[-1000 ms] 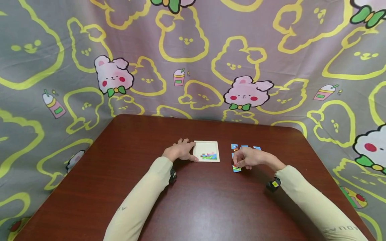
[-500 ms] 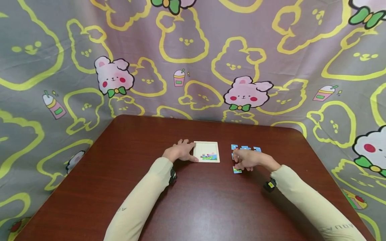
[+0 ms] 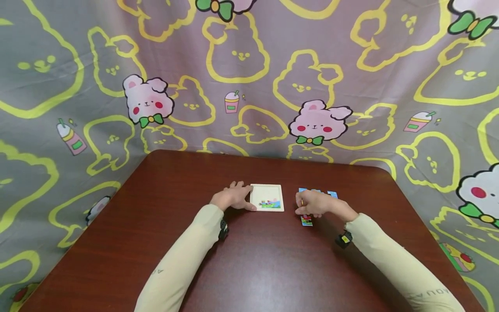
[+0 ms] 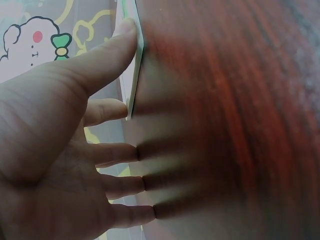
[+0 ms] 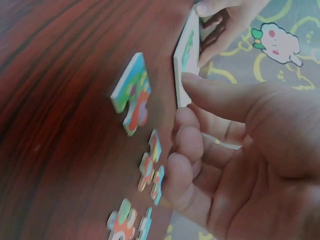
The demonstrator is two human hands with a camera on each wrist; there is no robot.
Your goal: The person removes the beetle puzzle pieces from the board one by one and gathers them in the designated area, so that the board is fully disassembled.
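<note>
My left hand (image 3: 234,196) spreads at the left side of a white puzzle tray (image 3: 265,189), thumb on its near edge and index finger at the far corner. A joined strip of puzzle pieces (image 3: 271,203) lies inside the tray's lower right. Over the loose pieces to the right hovers my right hand (image 3: 313,203), fingers bent. In the right wrist view its thumb and index finger stand apart, with nothing visible between them. One loose puzzle piece (image 5: 135,87) lies nearest on the table; several others, such as an orange piece (image 5: 122,220), are farther off and partly covered in the head view.
The dark red wooden table (image 3: 249,255) extends around the tray and pieces. A grey curtain (image 3: 249,43) printed with cartoon rabbits hangs behind its far edge. Another loose puzzle piece (image 3: 332,194) lies beyond my right hand.
My right hand has shifted slightly left from the lowest loose piece, baring more of it, and its thumb and index finger have parted. The left hand and tray have stayed put.
</note>
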